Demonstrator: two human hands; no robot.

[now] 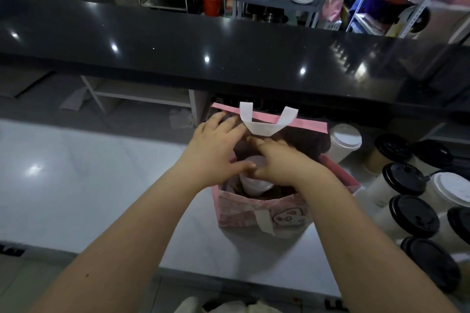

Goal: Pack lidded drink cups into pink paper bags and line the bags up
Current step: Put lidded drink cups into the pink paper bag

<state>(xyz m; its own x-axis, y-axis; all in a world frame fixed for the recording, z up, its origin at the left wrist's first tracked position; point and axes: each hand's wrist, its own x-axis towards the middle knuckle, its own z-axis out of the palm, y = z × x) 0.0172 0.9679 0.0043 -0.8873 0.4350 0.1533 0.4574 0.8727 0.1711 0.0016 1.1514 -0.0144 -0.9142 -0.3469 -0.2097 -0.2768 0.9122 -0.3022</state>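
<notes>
- At far left: white work surface (76,173), with the bag standing towards its right end. A glossy black counter (229,46) runs across behind it.
- Over the bag's left rim: left hand (216,150). Its fingers are straight and spread against the far wall, and the thumb reaches in towards the cup. It grips nothing and appears to be holding the mouth apart.
- Centre: pink paper bag (241,213), upright with its mouth open. The white handle (264,127) on the far wall stands up, and the near handle is folded down outside the front wall.
- Inside the bag, near-left part: white-lidded cup (251,183), upright with its long axis vertical. Only part of it shows between the two hands, and whether it rests on the bag's floor is hidden.
- Directly above that cup: right hand (279,165). Its fingers are curled down over the lid and grasp the cup from the top. This hand is the nearer to the cup, which lies straight below it, so seating or releasing the cup calls for a plain vertical move.
- Right of the bag: spare white-lidded cup (346,140), just beside the bag's far right corner.
- Far right: black-lidded cups (412,216), clustered upright among further white-lidded ones. All lie on the right hand's side, and it is judged the likelier hand to fetch the next one.
</notes>
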